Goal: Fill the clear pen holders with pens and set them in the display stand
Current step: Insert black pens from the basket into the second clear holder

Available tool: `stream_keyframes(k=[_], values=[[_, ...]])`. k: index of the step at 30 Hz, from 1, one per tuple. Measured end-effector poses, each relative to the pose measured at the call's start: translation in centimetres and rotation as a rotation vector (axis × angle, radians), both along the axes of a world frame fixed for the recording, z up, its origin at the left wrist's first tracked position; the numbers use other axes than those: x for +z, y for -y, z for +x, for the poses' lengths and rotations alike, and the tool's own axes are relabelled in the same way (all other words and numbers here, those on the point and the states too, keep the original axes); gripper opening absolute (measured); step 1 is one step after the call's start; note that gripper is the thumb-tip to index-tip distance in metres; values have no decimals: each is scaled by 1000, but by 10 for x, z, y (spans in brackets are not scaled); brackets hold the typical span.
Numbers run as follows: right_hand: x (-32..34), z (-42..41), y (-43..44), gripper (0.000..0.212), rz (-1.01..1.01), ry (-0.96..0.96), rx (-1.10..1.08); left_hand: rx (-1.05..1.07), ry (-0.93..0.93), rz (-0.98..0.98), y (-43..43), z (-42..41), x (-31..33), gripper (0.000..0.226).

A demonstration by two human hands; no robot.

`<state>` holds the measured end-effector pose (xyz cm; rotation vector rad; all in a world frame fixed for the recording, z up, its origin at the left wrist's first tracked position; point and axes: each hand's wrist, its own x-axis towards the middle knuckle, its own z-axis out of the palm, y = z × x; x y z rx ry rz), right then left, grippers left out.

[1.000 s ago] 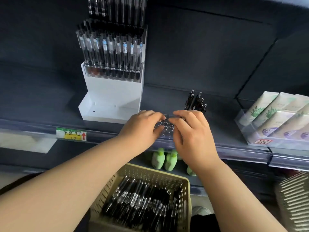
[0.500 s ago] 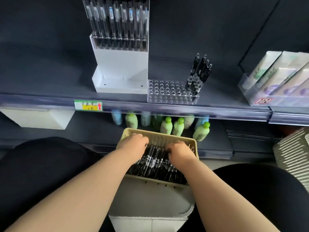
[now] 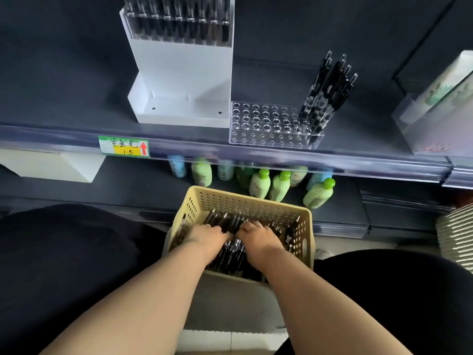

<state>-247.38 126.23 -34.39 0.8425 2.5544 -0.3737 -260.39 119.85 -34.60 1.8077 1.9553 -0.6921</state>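
Observation:
A tan perforated basket (image 3: 245,198) on my lap holds a pile of black pens (image 3: 225,221). My left hand (image 3: 207,235) and my right hand (image 3: 258,237) are both down in the pile, fingers curled around pens, with a bunch of them between the two hands. On the shelf above stands the clear pen holder (image 3: 258,140). Most of its holes are empty, and a cluster of black pens (image 3: 325,98) stands at its right end. Left of it is the white display stand (image 3: 179,73); its lower tray is empty and a filled holder (image 3: 179,21) sits in its upper tier.
Green and blue bottles (image 3: 261,183) line the lower shelf behind the basket. A price label (image 3: 124,147) is on the shelf edge. A clear tray of boxed goods (image 3: 440,111) is at the right, a white box (image 3: 51,165) at the lower left.
Both hands left the clear holder on the shelf and dropped into the basket. Over the last half second they moved closer together over the pens.

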Motion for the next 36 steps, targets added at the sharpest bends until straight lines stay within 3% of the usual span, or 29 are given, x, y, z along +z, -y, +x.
stream_keyframes(k=[9, 13, 17, 21, 24, 27, 33, 36], values=[[-18, -16, 0, 40, 152, 20, 77, -133, -13, 128, -5, -5, -9, 32], [-19, -12, -5, 31, 156, 48, 113, -135, -3, 245, -1, -6, -7, 42], [-14, -2, -11, 34, 119, -30, -38, -76, 26, 352, 2, -6, -3, 54], [-2, 5, -18, 42, 28, -232, -335, 221, 184, 566, 0, -8, 14, 23], [18, 4, -18, 34, -68, -510, -576, 503, 390, 630, -7, -2, 31, 26], [49, 0, -17, 22, -114, -726, -617, 693, 574, 768, -16, 10, 59, 19], [132, -1, -37, 5, 2, -1168, -596, 634, 820, 1126, -41, 23, 133, 18], [178, 7, -60, 14, 78, -1285, -619, 607, 906, 1216, -59, 21, 169, 18]])
